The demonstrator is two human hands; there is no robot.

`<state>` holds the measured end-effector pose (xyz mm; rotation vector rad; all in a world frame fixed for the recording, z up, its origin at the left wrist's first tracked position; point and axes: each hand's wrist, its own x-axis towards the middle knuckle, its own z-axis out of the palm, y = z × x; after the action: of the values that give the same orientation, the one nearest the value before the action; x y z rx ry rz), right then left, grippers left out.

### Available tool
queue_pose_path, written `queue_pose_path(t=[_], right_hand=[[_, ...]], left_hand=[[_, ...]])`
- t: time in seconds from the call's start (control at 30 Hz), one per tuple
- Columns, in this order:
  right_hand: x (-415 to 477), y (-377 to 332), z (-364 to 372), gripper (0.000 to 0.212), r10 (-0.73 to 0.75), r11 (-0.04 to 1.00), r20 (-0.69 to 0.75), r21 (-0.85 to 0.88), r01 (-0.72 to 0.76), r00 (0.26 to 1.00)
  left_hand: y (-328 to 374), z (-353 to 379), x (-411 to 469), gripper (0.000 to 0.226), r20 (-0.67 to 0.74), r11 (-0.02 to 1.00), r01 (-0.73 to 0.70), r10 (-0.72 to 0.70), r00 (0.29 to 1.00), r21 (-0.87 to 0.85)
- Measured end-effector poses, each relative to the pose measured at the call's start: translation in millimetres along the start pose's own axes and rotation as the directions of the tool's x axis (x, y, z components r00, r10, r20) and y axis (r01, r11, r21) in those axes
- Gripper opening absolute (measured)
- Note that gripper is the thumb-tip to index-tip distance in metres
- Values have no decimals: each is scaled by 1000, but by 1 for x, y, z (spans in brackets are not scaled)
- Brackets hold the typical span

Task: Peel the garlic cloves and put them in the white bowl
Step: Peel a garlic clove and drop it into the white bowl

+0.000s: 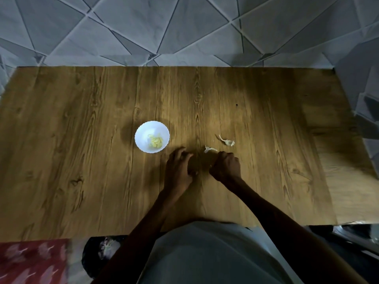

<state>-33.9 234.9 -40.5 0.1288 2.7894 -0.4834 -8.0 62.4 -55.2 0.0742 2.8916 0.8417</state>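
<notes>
A white scalloped bowl (143,133) stands on the wooden table (82,140), left of centre, with several peeled yellowish garlic cloves (155,142) inside. My left hand (178,168) rests on the table just right of the bowl, fingers loosely bent and holding nothing. My right hand (226,166) is curled into a fist a short way to the right; a small pale bit of garlic shows at its thumb side, the rest hidden. A scrap of garlic skin (210,149) lies just beyond the right hand, and another garlic piece with skin (228,141) sits farther right.
The table's far edge meets a grey tiled wall (184,27). At the near edge is my torso in a pale shirt (205,253). A red patterned cloth (30,261) and a dark object (98,251) lie below the table at lower left.
</notes>
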Motion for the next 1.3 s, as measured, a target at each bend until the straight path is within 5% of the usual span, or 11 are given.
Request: queue_pose_path(t=[0.17, 0.3, 0.47, 0.77, 0.83, 0.9, 1.0, 1.07, 1.17, 1.23, 1.3], right_hand=[[4, 9, -6, 20, 46, 977, 12, 209, -47, 999], [-9, 14, -16, 10, 57, 657, 138, 740, -141, 989], [-21, 8, -29, 16, 63, 411, 225, 882, -231, 972], [-5, -9, -46, 17, 60, 288, 534, 800, -527, 843], [-9, -5, -43, 16, 16, 402, 340, 859, -318, 940], [-12, -3, -40, 15, -65, 541, 106, 839, -54, 992], [-10, -8, -41, 19, -112, 610, 5, 790, 65, 994], [-8, -9, -42, 18, -75, 589, 53, 808, 1, 996], [-5, -10, -39, 13, 21, 443, 188, 879, -178, 982], [-6, -11, -38, 11, 84, 394, 262, 877, -274, 961], [-5, -11, -38, 13, 88, 448, 257, 852, -269, 962]], left_hand=[[7, 0, 6, 34, 7, 977, 31, -30, 1000, -213], [29, -8, 14, 16, 258, 741, 256, -116, 959, -621], [34, -14, 20, 12, 362, 494, 410, -194, 912, -767], [44, -27, 16, 21, 32, 813, 92, -89, 995, -575], [50, -36, 20, 20, 197, 662, 318, -253, 947, -679], [55, -47, 24, 26, 501, 350, 594, -325, 802, -724], [54, -53, 27, 28, 668, 33, 703, -284, 688, -710], [57, -54, 25, 24, 558, 190, 621, -297, 775, -761], [52, -46, 24, 12, 37, 790, 158, -169, 985, -592], [50, -39, 24, 13, -111, 898, -19, -34, 993, -439], [53, -37, 22, 13, -108, 889, 27, -86, 990, -456]])
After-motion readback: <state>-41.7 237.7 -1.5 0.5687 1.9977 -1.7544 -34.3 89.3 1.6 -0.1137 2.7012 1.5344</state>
